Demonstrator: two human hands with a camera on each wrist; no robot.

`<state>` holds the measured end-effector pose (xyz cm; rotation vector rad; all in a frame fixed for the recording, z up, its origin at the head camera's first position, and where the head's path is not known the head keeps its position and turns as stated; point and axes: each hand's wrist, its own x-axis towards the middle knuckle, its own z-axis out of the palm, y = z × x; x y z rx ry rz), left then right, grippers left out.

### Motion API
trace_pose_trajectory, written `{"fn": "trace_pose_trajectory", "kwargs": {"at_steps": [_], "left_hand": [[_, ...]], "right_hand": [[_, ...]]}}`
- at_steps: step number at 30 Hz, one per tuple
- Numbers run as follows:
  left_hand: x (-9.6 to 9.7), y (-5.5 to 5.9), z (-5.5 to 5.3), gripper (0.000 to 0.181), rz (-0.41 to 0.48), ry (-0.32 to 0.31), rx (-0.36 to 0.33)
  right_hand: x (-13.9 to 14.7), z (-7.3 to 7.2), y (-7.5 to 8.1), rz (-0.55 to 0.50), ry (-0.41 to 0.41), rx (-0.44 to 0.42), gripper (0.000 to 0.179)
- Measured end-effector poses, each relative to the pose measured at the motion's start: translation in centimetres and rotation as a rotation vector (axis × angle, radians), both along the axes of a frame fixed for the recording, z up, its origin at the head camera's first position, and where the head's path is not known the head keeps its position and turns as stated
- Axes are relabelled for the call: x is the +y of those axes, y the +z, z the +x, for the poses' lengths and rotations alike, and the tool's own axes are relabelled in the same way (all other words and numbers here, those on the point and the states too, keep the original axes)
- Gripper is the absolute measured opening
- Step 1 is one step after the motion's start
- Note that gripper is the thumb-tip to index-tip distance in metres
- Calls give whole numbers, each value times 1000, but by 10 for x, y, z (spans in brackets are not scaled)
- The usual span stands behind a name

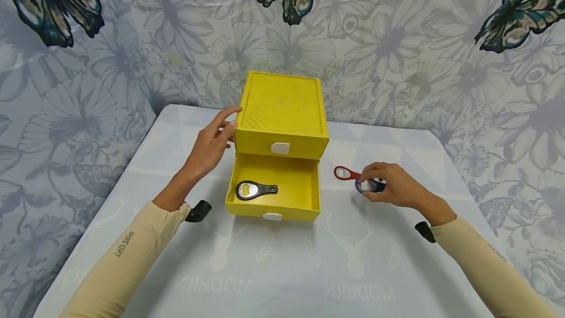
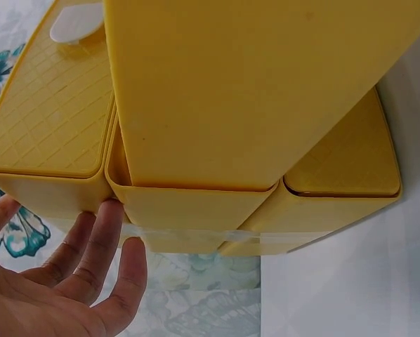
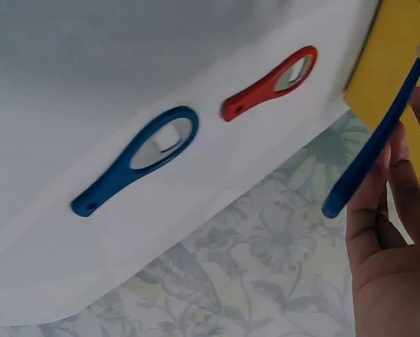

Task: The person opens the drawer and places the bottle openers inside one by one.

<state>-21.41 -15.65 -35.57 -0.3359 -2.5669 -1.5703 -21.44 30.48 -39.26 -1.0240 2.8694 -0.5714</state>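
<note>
My left hand (image 1: pixel 208 147) rests its fingers against the left side of a yellow drawer unit (image 1: pixel 284 104). In the left wrist view its fingertips lie along the edge of the upper drawer. Below that, a drawer (image 1: pixel 297 188) is pulled out, with a black bottle opener (image 1: pixel 259 190) lying inside. On the right, my right hand (image 1: pixel 399 185) pinches a blue bottle opener (image 3: pixel 371 151) near one end, seen edge-on in the right wrist view. A second blue bottle opener (image 3: pixel 138 160) and a red bottle opener (image 3: pixel 272 83) lie on the table near that hand.
A white patterned table (image 1: pixel 282 264) holds everything. Another yellow drawer (image 2: pixel 350 151) sits shut beneath the pulled-out one. White knobs (image 1: pixel 280 148) mark the drawer fronts. Flower and butterfly cloth (image 1: pixel 388 63) hangs behind and beside the table.
</note>
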Motion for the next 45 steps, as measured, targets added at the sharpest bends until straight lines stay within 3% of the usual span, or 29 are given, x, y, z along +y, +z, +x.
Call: {"fn": "trace_pose_trajectory", "kwargs": {"at_steps": [4, 17, 31, 45], "left_hand": [[0, 0, 0, 48, 1, -5, -3], [1, -1, 1, 47, -5, 4, 7], [0, -2, 0, 47, -9, 5, 6], [0, -2, 0, 48, -11, 0, -11]], "right_hand": [[-9, 2, 6, -22, 12, 49, 21], [-42, 9, 38, -84, 72, 91, 23], [-77, 21, 59, -161, 119, 56, 23], [-124, 28, 72, -240, 233, 139, 23]]}}
